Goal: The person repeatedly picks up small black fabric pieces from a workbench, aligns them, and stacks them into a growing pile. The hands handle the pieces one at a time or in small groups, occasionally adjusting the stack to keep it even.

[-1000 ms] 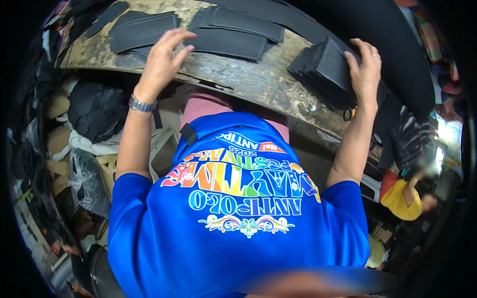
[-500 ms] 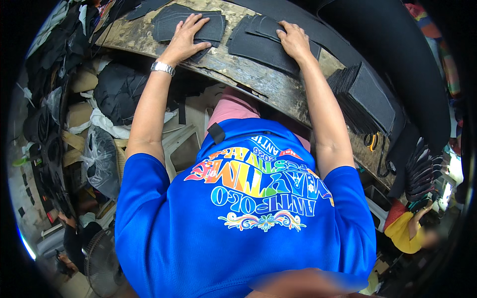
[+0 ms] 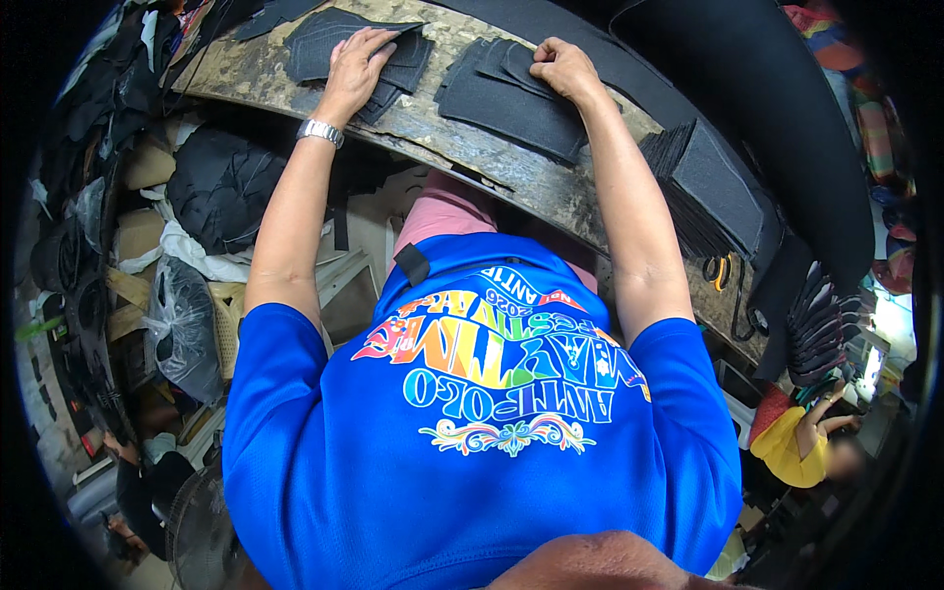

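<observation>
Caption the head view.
Left hand and right hand press on dark fabric pieces on a worn workbench.

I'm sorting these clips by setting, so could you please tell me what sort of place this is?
Probably a small sewing or cutting workshop. Both hands, left and right, rest on dark cut fabric pieces on a worn workbench, with a stack of pieces alongside and scrap bags underneath.

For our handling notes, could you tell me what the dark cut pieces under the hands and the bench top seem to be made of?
Dark cut pieces: probably matte black fabric or felt; thin, flat, overlapping limply. Bench top: likely worn wood, mottled tan and stained, with a rough edge.
</observation>
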Action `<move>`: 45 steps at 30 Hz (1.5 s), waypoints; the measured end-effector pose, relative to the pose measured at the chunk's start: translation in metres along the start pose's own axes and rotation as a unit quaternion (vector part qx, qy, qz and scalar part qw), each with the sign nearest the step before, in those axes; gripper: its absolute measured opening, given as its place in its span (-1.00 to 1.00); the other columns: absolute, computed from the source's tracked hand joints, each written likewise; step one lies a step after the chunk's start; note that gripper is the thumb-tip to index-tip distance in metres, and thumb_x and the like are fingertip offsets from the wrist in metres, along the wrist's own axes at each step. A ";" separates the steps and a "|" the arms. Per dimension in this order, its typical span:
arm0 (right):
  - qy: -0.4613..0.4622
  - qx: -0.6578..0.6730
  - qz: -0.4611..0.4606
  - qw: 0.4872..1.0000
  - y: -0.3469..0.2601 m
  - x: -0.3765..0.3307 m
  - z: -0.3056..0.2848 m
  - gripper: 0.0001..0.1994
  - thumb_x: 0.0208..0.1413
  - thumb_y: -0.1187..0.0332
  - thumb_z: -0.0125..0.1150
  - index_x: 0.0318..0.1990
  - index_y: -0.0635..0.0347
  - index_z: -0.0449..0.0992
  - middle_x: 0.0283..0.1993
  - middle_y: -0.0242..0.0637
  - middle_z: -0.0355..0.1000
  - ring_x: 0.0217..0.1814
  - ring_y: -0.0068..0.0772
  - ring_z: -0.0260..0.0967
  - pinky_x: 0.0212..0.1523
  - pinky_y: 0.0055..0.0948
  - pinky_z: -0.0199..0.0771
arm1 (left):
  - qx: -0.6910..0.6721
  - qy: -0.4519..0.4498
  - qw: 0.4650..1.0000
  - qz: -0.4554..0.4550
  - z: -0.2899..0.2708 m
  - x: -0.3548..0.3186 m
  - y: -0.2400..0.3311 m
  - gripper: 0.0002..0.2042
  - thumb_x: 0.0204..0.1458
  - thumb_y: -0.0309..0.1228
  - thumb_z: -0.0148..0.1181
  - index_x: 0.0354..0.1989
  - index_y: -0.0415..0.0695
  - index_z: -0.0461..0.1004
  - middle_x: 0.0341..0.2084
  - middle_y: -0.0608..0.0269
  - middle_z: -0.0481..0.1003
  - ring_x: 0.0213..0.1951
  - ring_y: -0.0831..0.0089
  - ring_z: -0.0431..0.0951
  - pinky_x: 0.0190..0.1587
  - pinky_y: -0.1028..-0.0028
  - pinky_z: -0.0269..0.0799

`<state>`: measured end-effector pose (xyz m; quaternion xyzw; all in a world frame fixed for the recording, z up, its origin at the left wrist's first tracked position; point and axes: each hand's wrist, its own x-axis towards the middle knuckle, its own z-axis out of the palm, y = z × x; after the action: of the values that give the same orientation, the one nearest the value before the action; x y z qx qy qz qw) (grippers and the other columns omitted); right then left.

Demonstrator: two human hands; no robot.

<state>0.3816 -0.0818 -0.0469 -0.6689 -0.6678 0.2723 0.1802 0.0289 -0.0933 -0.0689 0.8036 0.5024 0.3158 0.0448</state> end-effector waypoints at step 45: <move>0.156 0.493 -0.169 0.839 -0.075 -0.189 -0.025 -0.86 0.10 0.63 0.27 -0.20 0.28 0.50 -0.26 -0.46 0.42 -0.23 -0.72 0.34 -0.17 -0.69 0.36 | -0.790 -0.037 0.546 -0.276 0.000 -0.046 0.226 -0.66 0.34 -0.34 -0.13 0.17 -0.27 0.36 0.10 0.08 0.46 0.09 0.32 0.49 0.17 0.32 0.41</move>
<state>0.3447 -0.2630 0.0418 -0.4022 -0.5111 0.4230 0.6309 0.1910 -0.2428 -0.0022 0.2764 0.2448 0.5273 0.7653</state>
